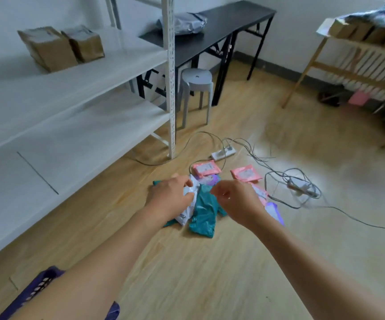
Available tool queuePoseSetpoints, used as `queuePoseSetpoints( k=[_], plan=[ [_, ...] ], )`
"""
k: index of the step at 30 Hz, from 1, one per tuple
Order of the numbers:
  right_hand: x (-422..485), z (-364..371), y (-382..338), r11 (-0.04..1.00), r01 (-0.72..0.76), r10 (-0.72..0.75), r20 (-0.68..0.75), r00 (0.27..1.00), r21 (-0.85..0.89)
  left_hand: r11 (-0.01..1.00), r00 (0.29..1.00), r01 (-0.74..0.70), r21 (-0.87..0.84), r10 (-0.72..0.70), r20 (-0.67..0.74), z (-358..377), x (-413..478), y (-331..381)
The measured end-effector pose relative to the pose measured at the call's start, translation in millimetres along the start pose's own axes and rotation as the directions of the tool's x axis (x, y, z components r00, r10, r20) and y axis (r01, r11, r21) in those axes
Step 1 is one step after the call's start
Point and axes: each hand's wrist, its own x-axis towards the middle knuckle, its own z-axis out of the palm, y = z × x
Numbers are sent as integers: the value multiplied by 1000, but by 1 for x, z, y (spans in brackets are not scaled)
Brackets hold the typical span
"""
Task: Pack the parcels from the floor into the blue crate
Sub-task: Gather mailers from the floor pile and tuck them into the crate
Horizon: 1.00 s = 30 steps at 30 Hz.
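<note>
Several soft parcels lie in a heap on the wooden floor. My left hand (170, 199) has its fingers closed on a white parcel (189, 205) at the heap's left side. A teal parcel (205, 213) lies right beside it, partly under both hands. My right hand (235, 202) hovers over the heap with curled, parted fingers and nothing in it. Two pink parcels (204, 168) (245, 173) lie farther back, and a purple one (275, 212) peeks out beyond my right wrist. A corner of the blue crate (36, 289) shows at the bottom left, mostly hidden by my left arm.
A white shelf rack (170, 88) with brown packages (48, 47) stands on the left. Power strips (223, 153) and tangled cables (300, 185) lie just behind and right of the heap. A grey stool (196, 88), a black table (221, 26) and a wooden rack (360, 65) stand farther back.
</note>
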Motion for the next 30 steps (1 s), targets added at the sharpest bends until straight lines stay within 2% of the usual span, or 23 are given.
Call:
queuePoseSetpoints(
  k=[5,13,17,30],
  plan=[
    [23,-45,69,998,-64,64,-23,998,-13,998,998,-42,-39,44,54,26,48,72],
    [85,-105,157,994,-100,100,6,995,-46,993,987,-33,-112,50,150,67,139,145],
    [131,-128,203,991,-123,125,29,992,-57,998,968,6,-68,12,250,82,195,163],
    [303,-209,301,987,-127,139,138,981,-94,982,939,149,-120,-102,329,95,376,243]
  ],
)
